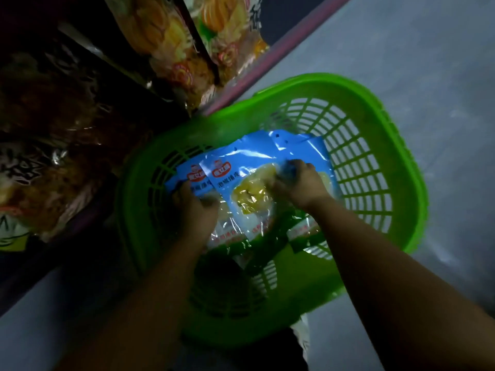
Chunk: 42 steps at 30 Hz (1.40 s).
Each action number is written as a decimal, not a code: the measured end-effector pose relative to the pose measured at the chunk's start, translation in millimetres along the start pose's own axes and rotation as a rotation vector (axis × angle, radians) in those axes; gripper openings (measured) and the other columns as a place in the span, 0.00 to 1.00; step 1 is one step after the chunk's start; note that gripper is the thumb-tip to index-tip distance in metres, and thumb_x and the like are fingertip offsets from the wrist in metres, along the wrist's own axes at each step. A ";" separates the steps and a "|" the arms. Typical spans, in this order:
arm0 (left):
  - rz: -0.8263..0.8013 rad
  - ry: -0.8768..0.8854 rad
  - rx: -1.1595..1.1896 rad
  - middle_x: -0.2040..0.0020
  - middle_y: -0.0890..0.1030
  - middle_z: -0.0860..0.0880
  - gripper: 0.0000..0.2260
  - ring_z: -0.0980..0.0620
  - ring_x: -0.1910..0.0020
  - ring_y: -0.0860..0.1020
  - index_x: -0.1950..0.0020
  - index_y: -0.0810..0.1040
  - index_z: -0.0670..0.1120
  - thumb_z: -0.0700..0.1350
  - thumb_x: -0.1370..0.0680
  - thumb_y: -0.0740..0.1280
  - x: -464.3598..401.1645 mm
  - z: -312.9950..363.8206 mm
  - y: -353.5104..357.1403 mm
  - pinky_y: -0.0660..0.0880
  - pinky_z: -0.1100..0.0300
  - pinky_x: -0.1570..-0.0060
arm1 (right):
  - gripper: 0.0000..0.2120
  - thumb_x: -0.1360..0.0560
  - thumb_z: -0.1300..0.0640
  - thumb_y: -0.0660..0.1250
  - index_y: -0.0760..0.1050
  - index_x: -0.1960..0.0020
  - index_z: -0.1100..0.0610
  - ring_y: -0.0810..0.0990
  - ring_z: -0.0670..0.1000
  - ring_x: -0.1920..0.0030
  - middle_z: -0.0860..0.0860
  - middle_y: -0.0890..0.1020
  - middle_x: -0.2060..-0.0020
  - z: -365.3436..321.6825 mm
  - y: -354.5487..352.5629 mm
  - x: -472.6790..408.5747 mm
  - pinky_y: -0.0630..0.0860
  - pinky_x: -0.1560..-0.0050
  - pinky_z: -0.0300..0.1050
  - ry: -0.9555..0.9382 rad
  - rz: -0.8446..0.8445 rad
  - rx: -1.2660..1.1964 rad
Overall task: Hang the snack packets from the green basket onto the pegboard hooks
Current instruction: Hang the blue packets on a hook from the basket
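The green basket (pixel 388 124) sits on the floor just below the display rack (pixel 241 73), within reach for restocking. Inside the basket lies a fanned stack of blue snack packets (pixel 257 156). The left hand (pixel 194 210) grips the stack's left edge; the right hand (pixel 300 183) clutches the top packet, probably separating one for hanging.

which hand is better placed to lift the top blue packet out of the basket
Right, probably. The right hand already grips the middle of the top blue packet in the green basket. The left hand holds the lower packets' edge, so it can steady those.
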State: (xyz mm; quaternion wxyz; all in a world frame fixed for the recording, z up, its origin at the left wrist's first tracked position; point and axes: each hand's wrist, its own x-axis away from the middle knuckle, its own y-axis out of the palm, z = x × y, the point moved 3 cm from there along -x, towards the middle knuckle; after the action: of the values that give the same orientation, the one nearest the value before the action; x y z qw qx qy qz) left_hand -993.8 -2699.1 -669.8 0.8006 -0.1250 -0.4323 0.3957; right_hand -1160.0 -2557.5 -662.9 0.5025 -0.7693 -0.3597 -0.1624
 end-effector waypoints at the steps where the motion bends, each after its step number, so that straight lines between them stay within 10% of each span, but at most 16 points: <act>1: 0.037 -0.059 0.122 0.31 0.67 0.39 0.32 0.41 0.34 0.71 0.28 0.60 0.42 0.36 0.28 0.70 -5.6 0.4 1.6 0.71 0.48 0.36 | 0.34 0.28 0.42 0.69 0.63 0.29 0.58 0.67 0.61 0.33 0.61 0.68 0.34 -4.3 5.6 -5.2 0.65 0.33 0.53 -0.004 0.048 0.040; 9: 0.018 -0.282 0.467 0.48 0.81 0.44 0.09 0.43 0.51 0.81 0.49 0.75 0.49 0.44 0.27 0.72 7.6 -15.5 6.7 0.78 0.45 0.50 | 0.31 0.33 0.49 0.76 0.70 0.36 0.60 0.77 0.58 0.40 0.57 0.79 0.40 10.5 22.2 -2.6 0.73 0.37 0.53 0.226 0.123 -0.422; 12: 0.031 -0.139 0.428 0.55 0.82 0.47 0.04 0.47 0.58 0.80 0.57 0.75 0.52 0.45 0.24 0.69 15.9 -1.3 -0.5 0.77 0.56 0.61 | 0.15 0.29 0.54 0.73 0.76 0.48 0.61 0.80 0.54 0.60 0.56 0.82 0.57 31.5 5.8 15.7 0.78 0.60 0.40 0.282 0.170 -0.527; 15: -0.027 -0.070 0.523 0.49 0.81 0.47 0.08 0.48 0.54 0.81 0.44 0.75 0.50 0.43 0.22 0.65 44.0 21.3 -11.2 0.77 0.55 0.56 | 0.06 0.29 0.63 0.70 0.72 0.58 0.58 0.72 0.50 0.71 0.54 0.75 0.70 29.1 -24.3 45.4 0.70 0.75 0.36 0.243 0.247 -0.649; 21: 0.005 0.051 0.583 0.49 0.81 0.53 0.13 0.60 0.56 0.81 0.37 0.72 0.50 0.43 0.22 0.65 156.0 92.0 -103.2 0.78 0.66 0.62 | 0.06 0.26 0.63 0.66 0.75 0.52 0.55 0.76 0.41 0.71 0.44 0.81 0.68 -41.4 -123.4 174.7 0.73 0.70 0.35 0.117 0.309 -0.792; 25: 0.085 0.112 0.568 0.57 0.82 0.55 0.06 0.62 0.62 0.81 0.52 0.77 0.51 0.39 0.23 0.66 258.2 163.9 -208.4 0.78 0.65 0.62 | 0.06 0.24 0.57 0.67 0.76 0.59 0.54 0.72 0.36 0.80 0.39 0.77 0.80 -124.0 -213.1 289.2 0.68 0.78 0.29 0.017 0.239 -0.867; 32: 0.313 0.314 0.659 0.65 0.83 0.62 0.08 0.64 0.65 0.81 0.61 0.81 0.56 0.45 0.24 0.68 415.6 274.8 -409.1 0.77 0.66 0.67 | 0.13 0.30 0.45 0.71 0.79 0.61 0.56 0.77 0.52 0.67 0.53 0.81 0.67 -302.3 -329.3 454.3 0.74 0.62 0.49 -0.242 -0.052 -0.856; 42: 0.848 0.652 0.961 0.64 0.83 0.62 0.03 0.65 0.61 0.81 0.57 0.80 0.54 0.46 0.24 0.68 551.1 294.7 -651.1 0.76 0.69 0.63 | 0.10 0.33 0.46 0.72 0.84 0.56 0.50 0.83 0.52 0.58 0.49 0.86 0.59 -531.1 -350.6 596.0 0.77 0.52 0.51 -0.889 -0.386 -0.768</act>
State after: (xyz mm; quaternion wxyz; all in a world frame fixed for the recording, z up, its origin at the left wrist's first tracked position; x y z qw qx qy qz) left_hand -712.3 -2759.1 185.5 0.6328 -0.0275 0.1365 0.7617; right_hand -941.5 -2714.7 166.5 -0.0470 -0.8103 -0.5832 -0.0320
